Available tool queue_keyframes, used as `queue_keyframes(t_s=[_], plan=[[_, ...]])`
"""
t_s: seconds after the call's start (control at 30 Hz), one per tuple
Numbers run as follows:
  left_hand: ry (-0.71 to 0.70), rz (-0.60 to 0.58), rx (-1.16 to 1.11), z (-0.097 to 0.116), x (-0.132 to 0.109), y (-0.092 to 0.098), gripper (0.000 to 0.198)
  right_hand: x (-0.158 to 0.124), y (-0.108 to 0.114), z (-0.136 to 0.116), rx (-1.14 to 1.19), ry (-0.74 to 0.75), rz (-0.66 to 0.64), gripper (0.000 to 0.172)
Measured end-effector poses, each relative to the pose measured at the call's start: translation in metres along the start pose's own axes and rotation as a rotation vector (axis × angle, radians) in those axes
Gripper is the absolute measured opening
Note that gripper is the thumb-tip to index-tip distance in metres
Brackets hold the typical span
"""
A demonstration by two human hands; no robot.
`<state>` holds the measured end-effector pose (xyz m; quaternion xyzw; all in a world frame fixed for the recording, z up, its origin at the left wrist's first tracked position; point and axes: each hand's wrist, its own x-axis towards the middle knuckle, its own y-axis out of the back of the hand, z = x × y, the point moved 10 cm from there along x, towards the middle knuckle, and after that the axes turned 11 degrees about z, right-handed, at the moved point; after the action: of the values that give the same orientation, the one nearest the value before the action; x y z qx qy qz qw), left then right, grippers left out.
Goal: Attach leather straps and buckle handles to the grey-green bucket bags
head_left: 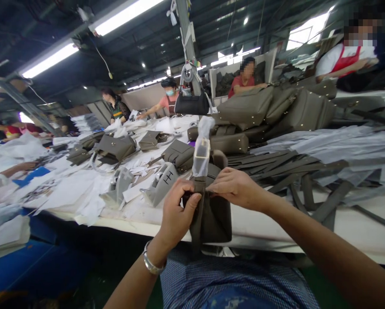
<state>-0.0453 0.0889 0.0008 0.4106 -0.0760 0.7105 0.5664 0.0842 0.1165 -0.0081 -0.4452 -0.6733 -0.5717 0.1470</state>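
A dark olive handbag (219, 223) stands on end at the table's front edge, close to my body. My left hand (176, 212) is closed on its strap (198, 225), with thumb and fingers gripping the upper part from the left. Above that grip rises a buckle (201, 150) wrapped in clear plastic film. From the right, my right hand (239, 189) pinches at the strap's edge beside the left thumb. What lies between those right fingertips is too small to make out.
Several olive bags (116, 148) lie across the white table, with a larger pile (247, 107) at the back right. Loose straps (285, 169) and plastic film (340, 143) spread on the right. Grey holders (162, 182) stand left of my hands. Several people work farther back.
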Motion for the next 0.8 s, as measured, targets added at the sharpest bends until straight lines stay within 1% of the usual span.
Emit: queue_keyframes(t_s=[0.07, 0.1, 0.13, 0.2, 0.23, 0.27, 0.3, 0.33, 0.43, 0.47, 0.53, 0.67, 0.73, 0.8], plan=[[0.118, -0.004, 0.053, -0.022, -0.007, -0.012, 0.015, -0.008, -0.006, 0.019, -0.052, -0.042, -0.009, 0.025], [0.188, -0.027, 0.067, -0.034, -0.011, -0.019, 0.017, -0.015, -0.006, 0.026, -0.081, -0.079, 0.016, 0.024], [0.25, -0.053, 0.07, -0.045, -0.014, -0.026, 0.019, -0.023, -0.004, 0.031, -0.112, -0.126, 0.075, 0.023], [0.335, -0.088, 0.043, -0.06, -0.017, -0.036, 0.023, -0.043, 0.01, 0.033, -0.18, -0.246, 0.279, 0.026], [0.36, -0.098, 0.023, -0.064, -0.017, -0.039, 0.024, -0.055, 0.019, 0.029, -0.208, -0.315, 0.403, 0.026], [0.381, -0.11, 0.0, -0.066, -0.016, -0.042, 0.025, -0.068, 0.025, 0.023, -0.219, -0.387, 0.5, 0.026], [0.399, -0.126, -0.03, -0.068, -0.014, -0.046, 0.025, -0.078, 0.025, 0.017, -0.206, -0.453, 0.543, 0.024], [0.416, -0.141, -0.069, -0.068, -0.013, -0.049, 0.026, -0.085, 0.019, 0.012, -0.176, -0.512, 0.534, 0.021], [0.453, -0.163, -0.187, -0.066, -0.012, -0.059, 0.025, -0.094, -0.012, 0.001, -0.098, -0.647, 0.382, 0.019], [0.456, -0.162, -0.208, -0.064, -0.012, -0.061, 0.024, -0.096, -0.019, 0.001, -0.091, -0.68, 0.358, 0.02], [0.43, -0.163, -0.179, -0.061, -0.012, -0.061, 0.023, -0.099, -0.025, 0.005, -0.058, -0.748, 0.381, 0.017], [0.331, -0.211, -0.011, -0.055, -0.014, -0.057, 0.029, -0.103, -0.031, 0.021, 0.145, -0.872, 0.471, 0.011], [0.329, -0.221, -0.007, -0.055, -0.017, -0.054, 0.028, -0.104, -0.032, 0.025, 0.222, -0.908, 0.516, 0.012], [0.355, -0.225, -0.064, -0.056, -0.02, -0.054, 0.027, -0.104, -0.031, 0.027, 0.256, -0.928, 0.555, 0.014]])
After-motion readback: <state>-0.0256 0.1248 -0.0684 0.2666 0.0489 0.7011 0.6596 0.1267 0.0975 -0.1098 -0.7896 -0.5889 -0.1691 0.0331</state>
